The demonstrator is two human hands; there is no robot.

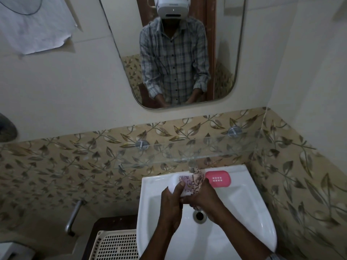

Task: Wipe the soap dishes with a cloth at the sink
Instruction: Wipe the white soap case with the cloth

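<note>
Over the basin of the white sink (244, 212), both my hands meet. My left hand (171, 205) grips a white soap dish (175, 184) from the left, thumb on top. My right hand (204, 196) presses a patterned pink and purple cloth (193, 182) onto that dish. Much of the dish is hidden under the cloth and fingers. A pink soap dish (218, 178) with a grid of small drain holes lies on the sink's back ledge, just right of my hands and apart from them.
The tap (192, 167) stands behind the cloth, under a glass shelf (187, 149). The drain (199, 215) lies below my hands. A perforated cream plastic basket (116, 244) sits left of the sink. A mirror (221, 53) hangs above. A metal pipe (74, 214) runs along the left wall.
</note>
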